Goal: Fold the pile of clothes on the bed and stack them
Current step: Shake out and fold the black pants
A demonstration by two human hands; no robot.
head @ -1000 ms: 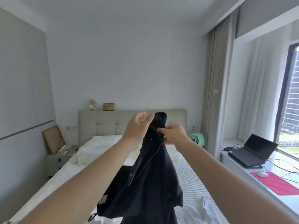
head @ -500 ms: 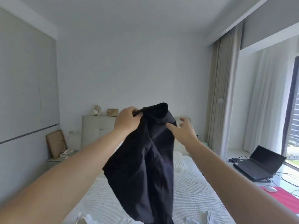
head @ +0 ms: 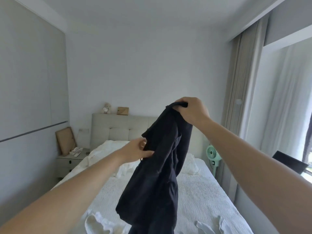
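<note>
A black garment [head: 157, 179] hangs in the air over the bed [head: 199, 196]. My right hand [head: 192, 110] grips its top edge, raised at head height. Lower and to the left, my left hand [head: 135, 152] pinches the garment's left edge at mid-height. The cloth droops in folds down to the bottom of the view. Pale clothes [head: 98, 223] lie crumpled on the bed's near end, more of them at the lower right [head: 211, 225].
A rumpled white duvet [head: 104, 149] and a pillow [head: 190, 164] lie near the headboard [head: 118, 129]. A nightstand [head: 70, 159] with a leaning frame stands left. A green fan [head: 211, 153], curtains and a laptop [head: 288, 162] are on the right.
My right hand took the garment's top edge and lifted it to the right. My left hand let go of the top, dropped lower and grasped the side edge.
</note>
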